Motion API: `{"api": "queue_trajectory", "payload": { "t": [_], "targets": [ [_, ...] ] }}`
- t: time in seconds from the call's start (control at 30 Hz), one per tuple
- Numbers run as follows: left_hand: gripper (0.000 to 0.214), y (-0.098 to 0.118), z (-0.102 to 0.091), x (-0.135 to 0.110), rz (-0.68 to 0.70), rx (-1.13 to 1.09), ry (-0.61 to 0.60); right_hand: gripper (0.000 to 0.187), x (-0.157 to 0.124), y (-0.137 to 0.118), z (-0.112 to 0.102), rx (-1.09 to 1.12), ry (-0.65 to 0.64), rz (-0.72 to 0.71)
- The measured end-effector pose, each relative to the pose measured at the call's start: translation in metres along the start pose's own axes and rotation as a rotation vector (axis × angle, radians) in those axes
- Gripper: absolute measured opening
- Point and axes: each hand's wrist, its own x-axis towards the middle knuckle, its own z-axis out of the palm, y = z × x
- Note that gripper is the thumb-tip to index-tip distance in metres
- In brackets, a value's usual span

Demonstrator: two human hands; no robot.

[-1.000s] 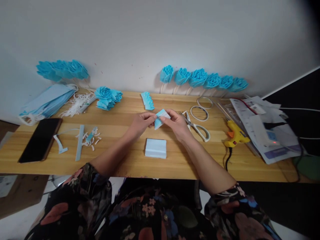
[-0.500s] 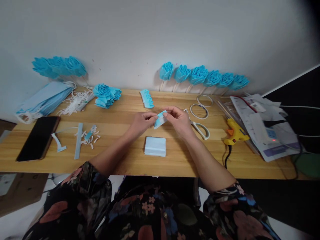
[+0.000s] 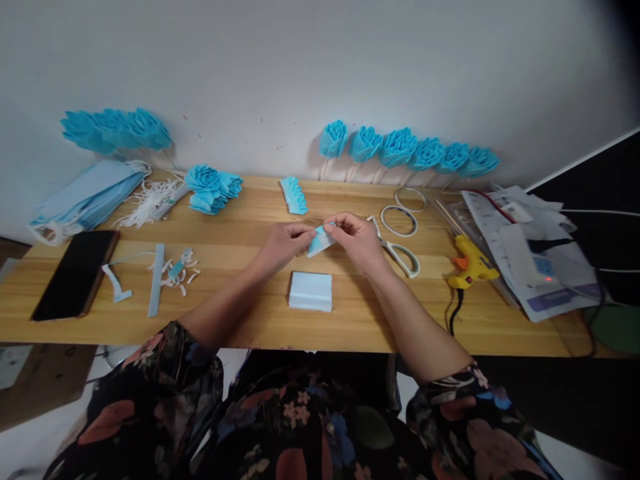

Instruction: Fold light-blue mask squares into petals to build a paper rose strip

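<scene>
Between my two hands is a small piece of light blue and white mask fabric (image 3: 320,241). The fingers of my left hand (image 3: 285,248) pinch its left edge, and my right hand (image 3: 356,240) pinches it at the upper right. Just below lies a square stack of pale blue fabric pieces (image 3: 311,291). Behind my hands rests a blue strip with a scalloped edge (image 3: 294,195). Scissors (image 3: 400,257) lie by my right hand, partly hidden by it.
Blue fabric flowers on sticks (image 3: 397,148) lean against the wall. At left are folded face masks (image 3: 90,197), a black phone (image 3: 75,275), and white scraps (image 3: 185,273). To the right are tape rolls (image 3: 399,221), a yellow glue gun (image 3: 471,263) and papers (image 3: 565,293).
Both hands keep their pinch on the fabric piece, which has tilted slightly as the fingers shift. Nothing else on the table has moved.
</scene>
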Motion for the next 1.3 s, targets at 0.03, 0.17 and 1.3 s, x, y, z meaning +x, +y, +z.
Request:
{"api": "queue_trajectory", "payload": {
  "t": [0.03,0.17,1.3],
  "targets": [
    [0.017,0.000,0.000,0.000,-0.021,-0.017,-0.002,0.020,0.000,-0.001,0.000,-0.029,0.002,-0.018],
    [0.016,0.005,0.000,0.000,-0.093,-0.078,0.011,0.012,-0.003,-0.008,0.000,-0.145,-0.007,-0.128],
    [0.029,0.003,-0.002,0.001,0.027,-0.279,0.108,0.047,-0.006,-0.020,-0.003,0.139,-0.206,0.187]
  ]
}}
